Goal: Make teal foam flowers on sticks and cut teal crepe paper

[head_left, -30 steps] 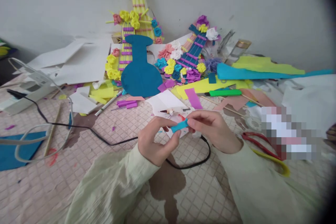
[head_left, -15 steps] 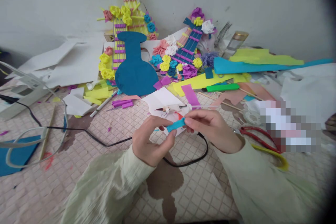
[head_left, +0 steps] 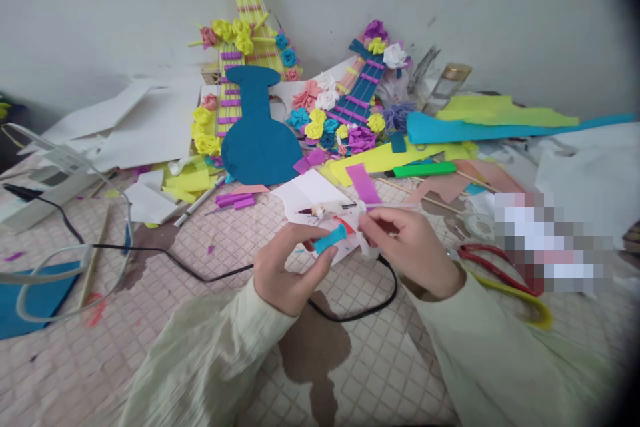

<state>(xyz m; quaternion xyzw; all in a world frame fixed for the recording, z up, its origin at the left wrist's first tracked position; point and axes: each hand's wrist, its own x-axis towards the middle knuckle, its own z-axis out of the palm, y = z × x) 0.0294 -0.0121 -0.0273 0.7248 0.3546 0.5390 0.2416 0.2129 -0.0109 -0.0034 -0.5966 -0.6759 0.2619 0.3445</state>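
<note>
Behind the grip, the left sleeve (head_left: 210,347) is pale sage-green (loose, lightly crinkled). The right sleeve (head_left: 490,347) matches.

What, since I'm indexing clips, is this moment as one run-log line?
left hand: pinching blue paper piece | right hand: at glue gun, contact unclear | glue gun: over white paper

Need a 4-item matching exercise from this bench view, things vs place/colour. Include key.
Things:
1. Small light-blue piece
2. Utility knife
3. Large guitar-shaped cutout
4. Glue gun

Place or colour:
A. Dark blue all over
B. By the right hand, tip pointing left
C. Held in the left hand
D. Bright green handle

Pairs: 1-C, 2-D, 3-A, 4-B
</note>
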